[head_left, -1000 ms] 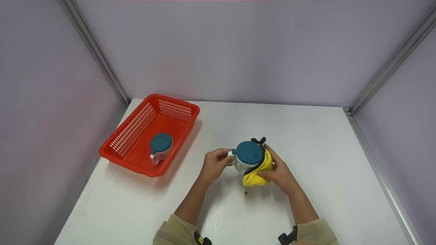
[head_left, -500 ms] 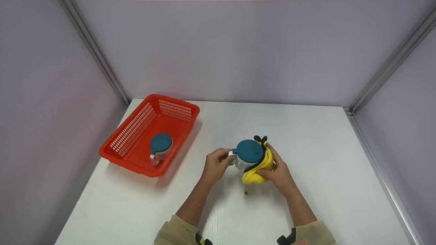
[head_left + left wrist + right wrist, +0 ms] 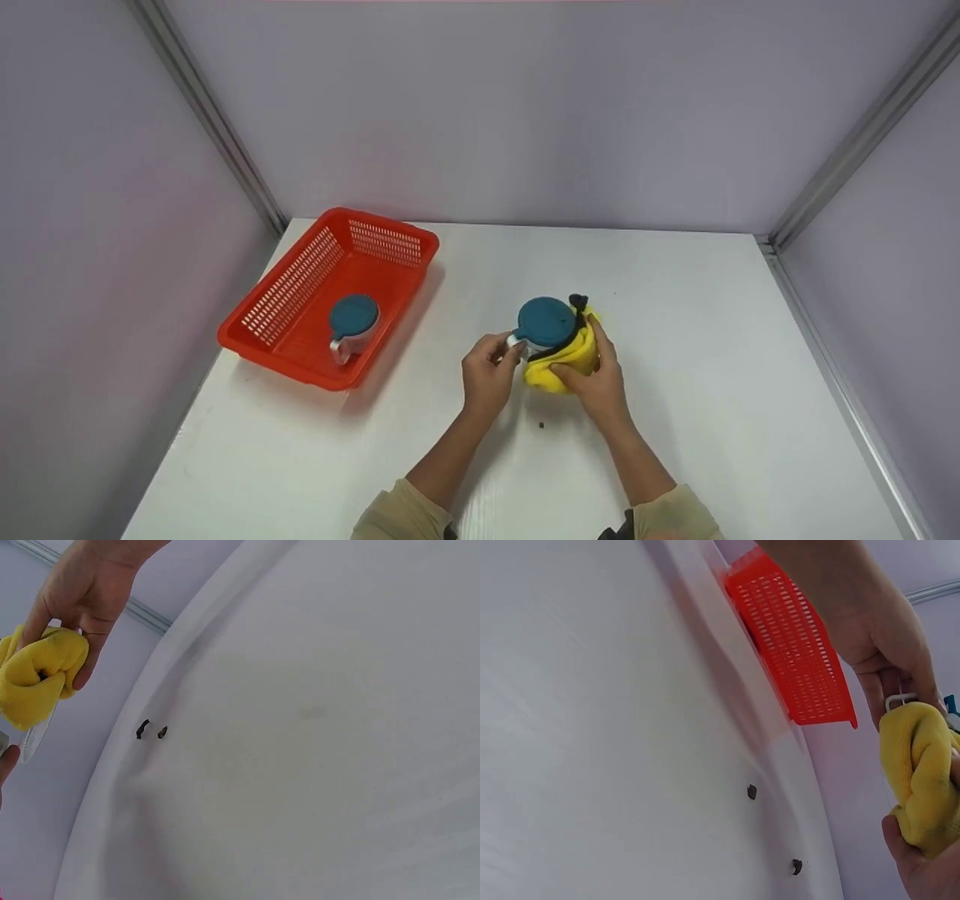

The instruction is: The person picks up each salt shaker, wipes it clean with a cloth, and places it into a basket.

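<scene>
In the head view my left hand (image 3: 487,375) pinches the white handle (image 3: 514,340) of a clear jug with a round teal lid (image 3: 546,321). My right hand (image 3: 602,379) grips a yellow cloth (image 3: 564,367) with dark edging and presses it round the jug's right side, thumb in front. Much of the jug's body is hidden behind the cloth. From the right wrist, the cloth (image 3: 919,780) shows bunched and folded below the handle (image 3: 900,699). The left wrist view shows the jug and cloth held up off the white table.
A red plastic basket (image 3: 300,375) stands at the table's left, with a second teal-lidded jug (image 3: 355,322) inside. Small dark bits (image 3: 142,729) lie on the white table (image 3: 712,360); one speck (image 3: 541,425) is just in front of the hands. Pale panels enclose the back and sides.
Both hands have moved the jug and cloth slightly away from the person, with the lid tilting more toward the camera. The right hand has shifted a little left. The basket has stayed put.
</scene>
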Motion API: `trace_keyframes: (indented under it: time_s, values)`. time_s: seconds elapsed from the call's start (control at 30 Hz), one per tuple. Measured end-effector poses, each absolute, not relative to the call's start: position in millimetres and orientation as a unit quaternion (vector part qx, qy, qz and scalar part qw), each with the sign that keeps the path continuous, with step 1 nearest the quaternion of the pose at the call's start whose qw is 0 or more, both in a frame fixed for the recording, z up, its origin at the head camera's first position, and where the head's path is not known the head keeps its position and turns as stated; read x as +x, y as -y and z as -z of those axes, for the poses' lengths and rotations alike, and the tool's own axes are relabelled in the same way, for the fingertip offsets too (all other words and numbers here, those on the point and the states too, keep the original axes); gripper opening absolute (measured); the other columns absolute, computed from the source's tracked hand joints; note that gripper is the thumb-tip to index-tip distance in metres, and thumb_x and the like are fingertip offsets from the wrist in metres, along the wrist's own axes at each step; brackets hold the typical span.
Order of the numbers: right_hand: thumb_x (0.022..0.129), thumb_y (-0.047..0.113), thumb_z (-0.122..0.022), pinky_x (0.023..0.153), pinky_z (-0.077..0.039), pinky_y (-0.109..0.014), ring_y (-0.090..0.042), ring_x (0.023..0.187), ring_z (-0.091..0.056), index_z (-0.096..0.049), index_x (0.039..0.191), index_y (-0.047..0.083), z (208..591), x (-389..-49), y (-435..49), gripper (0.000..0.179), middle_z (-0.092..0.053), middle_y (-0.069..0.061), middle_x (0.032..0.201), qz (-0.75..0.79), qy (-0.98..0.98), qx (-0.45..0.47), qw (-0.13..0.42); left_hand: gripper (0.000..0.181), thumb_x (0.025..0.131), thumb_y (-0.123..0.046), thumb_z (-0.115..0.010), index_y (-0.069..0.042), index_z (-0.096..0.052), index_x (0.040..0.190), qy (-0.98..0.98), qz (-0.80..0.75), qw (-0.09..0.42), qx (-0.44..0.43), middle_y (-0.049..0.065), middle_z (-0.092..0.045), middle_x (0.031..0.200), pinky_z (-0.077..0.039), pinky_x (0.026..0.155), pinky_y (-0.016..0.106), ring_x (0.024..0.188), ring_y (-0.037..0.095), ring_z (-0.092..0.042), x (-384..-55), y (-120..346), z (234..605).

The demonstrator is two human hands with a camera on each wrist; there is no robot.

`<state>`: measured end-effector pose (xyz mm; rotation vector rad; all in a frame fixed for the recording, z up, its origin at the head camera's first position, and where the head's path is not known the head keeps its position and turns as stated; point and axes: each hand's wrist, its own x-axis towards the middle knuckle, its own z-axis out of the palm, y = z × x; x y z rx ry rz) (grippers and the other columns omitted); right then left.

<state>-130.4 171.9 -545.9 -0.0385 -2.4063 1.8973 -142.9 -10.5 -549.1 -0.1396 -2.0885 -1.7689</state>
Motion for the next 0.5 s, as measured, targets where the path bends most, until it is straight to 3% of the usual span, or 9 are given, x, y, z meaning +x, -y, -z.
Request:
trace_keyframes:
  time_s: [0.2, 0.5]
  values:
    - [0.076, 0.048, -0.081, 0.118, -0.031, -0.05, -0.022, 0.133, -0.038, -0.027, 0.154, 0.033, 548, -126, -154, 0.096, -0.033, -0.004, 0.151, -0.614, 0.784, -0.024, 0.092, 0.015, 0.091, -0.017, -0.072, -0.008, -0.073, 0.102, 0.757, 0.604, 0.246, -0.049, 0.0, -0.065, 0.087, -0.059, 0.069, 0.022, 0.078, 0.01, -0.061, -142, 6, 560]
    - [0.078, 0.044, -0.081, 0.116, -0.033, -0.049, -0.024, 0.129, -0.039, -0.027, 0.154, 0.03, 550, -125, -139, 0.094, -0.033, -0.01, 0.145, -0.603, 0.785, -0.047, 0.136, 0.017, 0.093, -0.018, -0.07, -0.006, -0.074, 0.104, 0.753, 0.6, 0.264, -0.045, 0.002, -0.066, 0.088, -0.058, 0.066, 0.02, 0.078, 0.01, -0.062, -141, 0, 561]
